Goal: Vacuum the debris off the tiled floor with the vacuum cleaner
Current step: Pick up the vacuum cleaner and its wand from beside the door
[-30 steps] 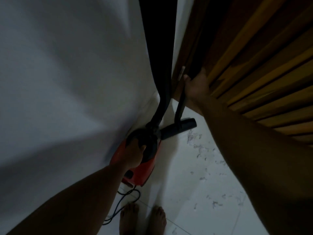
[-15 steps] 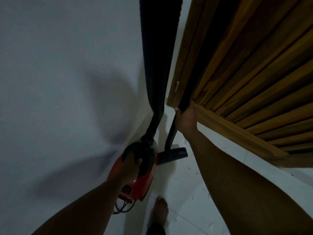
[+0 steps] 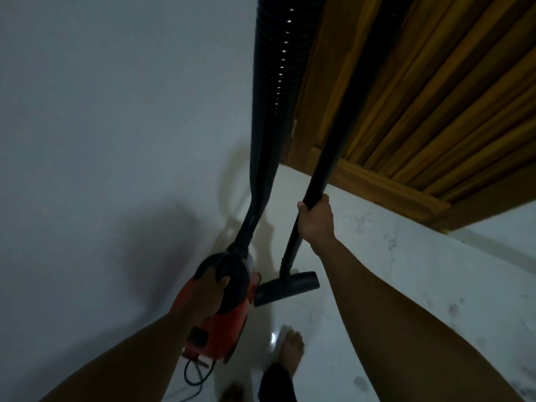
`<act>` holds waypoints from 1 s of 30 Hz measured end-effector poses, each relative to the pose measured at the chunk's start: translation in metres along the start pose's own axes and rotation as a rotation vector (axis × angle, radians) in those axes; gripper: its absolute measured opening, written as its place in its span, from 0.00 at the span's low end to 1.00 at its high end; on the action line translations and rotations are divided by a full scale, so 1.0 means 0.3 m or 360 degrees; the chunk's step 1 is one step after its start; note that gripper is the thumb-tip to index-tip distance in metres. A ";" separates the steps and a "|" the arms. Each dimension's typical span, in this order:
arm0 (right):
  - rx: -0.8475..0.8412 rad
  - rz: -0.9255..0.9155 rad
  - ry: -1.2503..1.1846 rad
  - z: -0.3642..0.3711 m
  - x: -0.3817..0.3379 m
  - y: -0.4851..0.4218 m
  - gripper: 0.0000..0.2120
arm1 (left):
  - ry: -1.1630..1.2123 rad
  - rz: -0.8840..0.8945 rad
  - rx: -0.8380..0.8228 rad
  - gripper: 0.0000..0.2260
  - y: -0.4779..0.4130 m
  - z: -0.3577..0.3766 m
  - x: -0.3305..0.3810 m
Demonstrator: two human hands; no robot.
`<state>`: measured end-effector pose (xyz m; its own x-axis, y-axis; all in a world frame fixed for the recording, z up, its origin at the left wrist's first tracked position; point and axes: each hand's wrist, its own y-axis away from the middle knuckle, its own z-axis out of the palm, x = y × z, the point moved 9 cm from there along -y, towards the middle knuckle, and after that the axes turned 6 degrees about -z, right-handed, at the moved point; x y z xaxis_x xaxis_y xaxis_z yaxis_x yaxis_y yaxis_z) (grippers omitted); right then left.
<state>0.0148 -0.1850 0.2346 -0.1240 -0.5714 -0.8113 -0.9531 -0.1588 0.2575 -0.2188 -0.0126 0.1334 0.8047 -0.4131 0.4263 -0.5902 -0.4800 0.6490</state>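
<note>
1. At the lower centre of the frame, the left hand [image 3: 207, 295] grips the black handle [image 3: 210, 264] on top of the vacuum cleaner [image 3: 224, 323]. The fingers are curled round the handle and the thumb is wrapped over its near side.
2. The vacuum cleaner has a red body with a black top. It sits just beside the pale wall [image 3: 101, 111] that fills the left half of the picture. Whether it rests on the floor or is lifted cannot be told.
3. A thin black cord [image 3: 195, 380] loops out below the red body, near the bottom edge.
4. A ribbed black hose [image 3: 274, 97] runs from the front of the cleaner straight up through the centre and out of the top of the frame.
5. Just right of centre, the right hand [image 3: 316, 220] clasps the black wand [image 3: 293, 245], with the fingers closed tight round the tube.
6. The wand slants from the upper right down to the floor nozzle [image 3: 287, 287]. The nozzle lies beside the cleaner's front, low over the tiled floor [image 3: 406, 271]. Contact with the tile is not clear.
7. On the white, marbled tiled floor at the lower right there are faint dark specks [image 3: 452, 309], hard to tell from the veining in the dim light.
8. A slatted wooden door [image 3: 435, 97] fills the upper right.
9. A bare foot [image 3: 291, 351] stands on the tile below the nozzle.
</note>
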 end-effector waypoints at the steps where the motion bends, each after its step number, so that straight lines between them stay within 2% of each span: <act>1: -0.0005 0.0005 0.0014 0.001 0.019 0.068 0.20 | -0.0008 -0.0019 -0.0004 0.20 0.055 0.013 -0.048; 6: -0.0065 0.0010 0.0044 0.025 0.095 0.349 0.20 | -0.0066 -0.0026 0.0031 0.18 0.291 0.060 -0.240; 13: -0.0134 -0.0002 0.0021 0.068 0.228 0.736 0.20 | 0.0073 -0.0165 0.0010 0.16 0.549 0.181 -0.551; 17: -0.0152 0.0003 0.0008 0.108 0.357 0.967 0.20 | 0.0077 -0.0131 0.0012 0.16 0.715 0.293 -0.731; 25: -0.0125 0.0150 -0.0034 0.206 0.627 1.388 0.21 | -0.0121 -0.0245 -0.0085 0.20 0.928 0.525 -1.189; 30: -0.0093 0.0208 0.0050 0.281 0.780 1.557 0.20 | -0.0054 -0.0241 -0.0180 0.19 1.001 0.665 -1.369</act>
<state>-0.4827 -0.3251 0.1209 -0.2365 -0.6150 -0.7523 -0.9115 -0.1276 0.3909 -0.7392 -0.1415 0.0274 0.8800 -0.3698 0.2982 -0.4503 -0.4492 0.7717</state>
